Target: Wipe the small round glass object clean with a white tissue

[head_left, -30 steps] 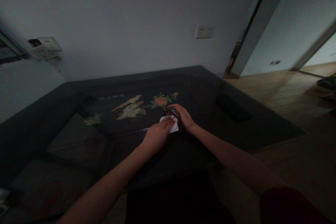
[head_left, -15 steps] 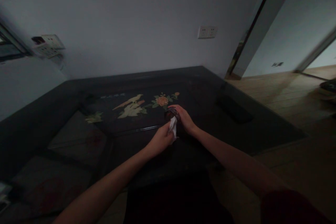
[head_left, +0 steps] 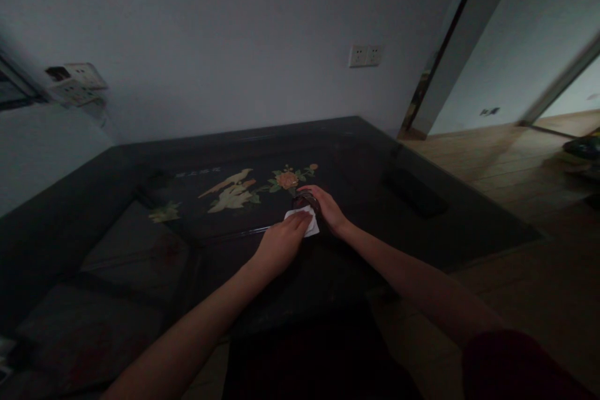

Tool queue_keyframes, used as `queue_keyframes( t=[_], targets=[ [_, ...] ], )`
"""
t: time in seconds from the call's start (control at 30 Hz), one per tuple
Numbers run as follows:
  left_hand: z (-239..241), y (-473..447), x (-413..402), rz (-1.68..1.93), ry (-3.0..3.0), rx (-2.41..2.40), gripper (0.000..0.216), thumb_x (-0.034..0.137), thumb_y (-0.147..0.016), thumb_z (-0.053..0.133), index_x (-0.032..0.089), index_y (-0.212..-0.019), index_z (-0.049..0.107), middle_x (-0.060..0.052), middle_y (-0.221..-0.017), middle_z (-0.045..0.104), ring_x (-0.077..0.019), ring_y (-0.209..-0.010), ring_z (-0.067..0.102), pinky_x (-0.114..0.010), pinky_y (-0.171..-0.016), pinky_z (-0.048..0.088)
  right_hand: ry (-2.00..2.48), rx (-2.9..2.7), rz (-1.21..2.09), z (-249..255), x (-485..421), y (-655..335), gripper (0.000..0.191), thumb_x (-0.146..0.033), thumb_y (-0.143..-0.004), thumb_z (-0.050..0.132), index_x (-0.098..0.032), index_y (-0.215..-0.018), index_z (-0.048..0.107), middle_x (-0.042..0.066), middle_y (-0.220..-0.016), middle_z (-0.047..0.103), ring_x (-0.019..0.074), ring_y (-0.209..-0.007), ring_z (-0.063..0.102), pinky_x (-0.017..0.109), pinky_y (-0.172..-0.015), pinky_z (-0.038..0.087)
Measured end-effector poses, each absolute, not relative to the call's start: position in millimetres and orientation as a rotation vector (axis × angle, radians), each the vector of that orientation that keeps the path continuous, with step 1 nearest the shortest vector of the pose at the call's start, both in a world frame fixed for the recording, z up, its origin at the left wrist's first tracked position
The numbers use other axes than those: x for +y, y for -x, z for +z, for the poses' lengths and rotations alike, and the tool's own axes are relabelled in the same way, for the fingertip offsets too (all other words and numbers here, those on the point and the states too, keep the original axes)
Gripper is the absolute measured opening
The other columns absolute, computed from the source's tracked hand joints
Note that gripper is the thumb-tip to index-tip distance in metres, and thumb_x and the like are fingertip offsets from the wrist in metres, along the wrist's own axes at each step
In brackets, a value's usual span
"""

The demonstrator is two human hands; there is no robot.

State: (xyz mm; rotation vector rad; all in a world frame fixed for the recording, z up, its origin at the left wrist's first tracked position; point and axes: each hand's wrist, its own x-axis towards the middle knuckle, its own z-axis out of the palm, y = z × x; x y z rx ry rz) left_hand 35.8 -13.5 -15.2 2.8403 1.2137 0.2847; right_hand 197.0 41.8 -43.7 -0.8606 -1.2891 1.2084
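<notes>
My left hand (head_left: 282,239) is closed on a white tissue (head_left: 310,226), pressing it with the fingers against the near side of a small dark, shiny, round vessel (head_left: 302,200). My right hand (head_left: 330,210) curls round the right side of that vessel, its fingertips over the far rim. The vessel looks like dark glass; its lower part is hidden by the tissue and the hands. Both hands are above the dark glossy tabletop (head_left: 375,250), just in front of an inlaid flower picture (head_left: 287,180).
A dark flat rectangular shape (head_left: 415,194) lies at the right of the tabletop. Beside the flower is an inlaid bird (head_left: 229,190). Wall sockets (head_left: 365,56) are behind, with more sockets (head_left: 79,82) at the left. Wooden floor (head_left: 473,156) shows beyond the table's right edge.
My left hand has turned palm down, and the tissue, bunched before, is now spread flatter against the vessel. My right hand keeps its hold. The view has shifted slightly.
</notes>
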Motion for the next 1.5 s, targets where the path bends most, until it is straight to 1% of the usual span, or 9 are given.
queue_keyframes(
  t=[0.23,0.33,0.47,0.63,0.8,1.0,1.2,1.4,1.5],
  targets=[
    [-22.7,-35.6,-12.3,0.366,-2.795,1.196,0.051,0.002,-0.084,0.041,0.012,-0.133,0.047,-0.015,-0.14,0.05,-0.0232,-0.133,0.044,-0.04,-0.107,0.041,0.86,-1.308,1.205,-46.4,42.0,-196.6,0.038,-0.056,-0.086,0.05,-0.024,-0.098,0.065,0.002,-0.088,0.068,0.0187,-0.083,0.063,0.033,-0.08,0.048],
    [-26.0,-38.7,-14.6,0.538,-2.539,1.121,0.053,0.001,-0.077,0.044,0.012,-0.128,0.051,-0.015,-0.134,0.056,-0.023,-0.127,0.05,-0.041,-0.109,0.039,0.881,-1.348,1.16,-45.8,40.9,-196.5,0.038,-0.056,-0.087,0.049,-0.023,-0.099,0.065,0.002,-0.091,0.068,0.0185,-0.084,0.062,0.032,-0.08,0.048],
    [-22.8,-44.0,-16.5,0.643,-2.001,1.022,0.04,0.004,-0.072,0.045,0.012,-0.108,0.06,-0.007,-0.103,0.068,-0.0198,-0.097,0.062,-0.036,-0.093,0.049,0.898,-1.376,1.102,-45.1,40.3,-196.9,0.038,-0.053,-0.088,0.047,-0.021,-0.099,0.066,0.003,-0.095,0.067,0.0182,-0.087,0.061,0.031,-0.082,0.047],
    [-18.9,-47.4,-15.8,0.701,-1.655,1.011,0.038,0.011,-0.072,0.05,0.009,-0.109,0.058,-0.004,-0.088,0.066,-0.0168,-0.077,0.061,-0.029,-0.074,0.051,0.882,-1.33,1.155,-46.9,41.8,-195.9,0.036,-0.051,-0.089,0.045,-0.022,-0.1,0.065,0.002,-0.088,0.067,0.0179,-0.083,0.061,0.031,-0.078,0.048],
    [-21.0,-46.3,-18.0,0.652,-2.11,1.171,0.027,0.009,-0.077,0.046,0.011,-0.1,0.061,-0.009,-0.095,0.068,-0.021,-0.089,0.063,-0.035,-0.085,0.051,0.878,-1.318,1.155,-47.7,41.9,-194.8,0.035,-0.051,-0.088,0.048,-0.022,-0.099,0.064,0.002,-0.088,0.067,0.0177,-0.08,0.061,0.03,-0.074,0.047],
    [-21.1,-39.2,-16.3,0.339,-2.764,1.231,0.048,0.006,-0.086,0.041,0.011,-0.133,0.046,-0.017,-0.137,0.053,-0.0232,-0.127,0.05,-0.038,-0.101,0.047,0.859,-1.316,1.174,-46.8,41.8,-196.1,0.036,-0.053,-0.087,0.048,-0.023,-0.098,0.063,0.002,-0.088,0.068,0.0182,-0.082,0.062,0.032,-0.078,0.047],
    [-23.2,-34.7,-11.8,0.255,-2.929,1.246,0.05,0.003,-0.089,0.035,0.011,-0.137,0.045,-0.014,-0.142,0.049,-0.0225,-0.133,0.045,-0.04,-0.107,0.041,0.853,-1.315,1.181,-47.7,42.9,-196.3,0.037,-0.055,-0.086,0.05,-0.023,-0.098,0.064,0.002,-0.088,0.068,0.0181,-0.083,0.062,0.032,-0.08,0.048],
    [-30.2,-33.3,-11.3,0.366,-2.896,1.192,0.057,-0.001,-0.087,0.029,0.017,-0.14,0.04,-0.011,-0.143,0.048,-0.0193,-0.136,0.041,-0.063,-0.115,0.003,0.832,-1.242,1.239,-50.7,45.7,-197.3,0.038,-0.056,-0.085,0.052,-0.023,-0.097,0.066,0.002,-0.085,0.069,0.0186,-0.081,0.064,0.033,-0.08,0.049],
    [-32.7,-34.7,-10.1,0.375,-2.911,1.18,0.057,-0.001,-0.086,0.03,0.014,-0.14,0.04,-0.013,-0.144,0.048,-0.0197,-0.136,0.04,-0.059,-0.117,0.009,0.821,-1.233,1.237,-50.4,46.6,-197.7,0.038,-0.056,-0.084,0.053,-0.023,-0.097,0.066,0.002,-0.086,0.069,0.0185,-0.082,0.064,0.033,-0.082,0.049]
  ],
)
